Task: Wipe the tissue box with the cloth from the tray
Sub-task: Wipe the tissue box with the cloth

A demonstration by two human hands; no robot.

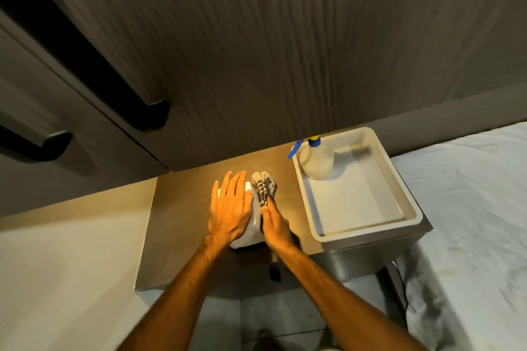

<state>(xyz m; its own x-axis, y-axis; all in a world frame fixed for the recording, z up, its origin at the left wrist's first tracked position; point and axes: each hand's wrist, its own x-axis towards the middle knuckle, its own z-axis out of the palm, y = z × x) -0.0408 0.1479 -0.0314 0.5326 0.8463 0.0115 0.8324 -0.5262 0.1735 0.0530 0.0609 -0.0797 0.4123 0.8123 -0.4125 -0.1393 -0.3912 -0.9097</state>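
Far left: dark cabinet doors with two black bar handles (94,77), above a pale counter surface. Right of that, a small wood-grain bench (182,208) stands against a ribbed wall panel (285,51).

Left hand (229,208): open, fingers spread and flat, palm down on top of the box (245,232). The box is white and sits near the bench middle; most of its top is hidden under the hand, with a corner showing past the fingertips and the near right side visible by the wrist.

Right hand (275,225): just beside the left, on the right flank of the box. Fingers closed on the cloth (263,186), pressing it against the box's right side. The cloth is pale with dark checks; its free end lies bunched beyond the fingertips, reaching the bench surface at the box's far right corner. Exact finger positions are hidden by the cloth.

Right of the hands: grey tray (410,202), rectangular, at the bench's right end, near the cloth but apart from it. In its far left corner a translucent spray bottle (316,159) stands upright, with a yellow collar and a blue trigger pointing left over the tray rim.

Far right: a bed with a rumpled white sheet (470,194), just beside the bench.
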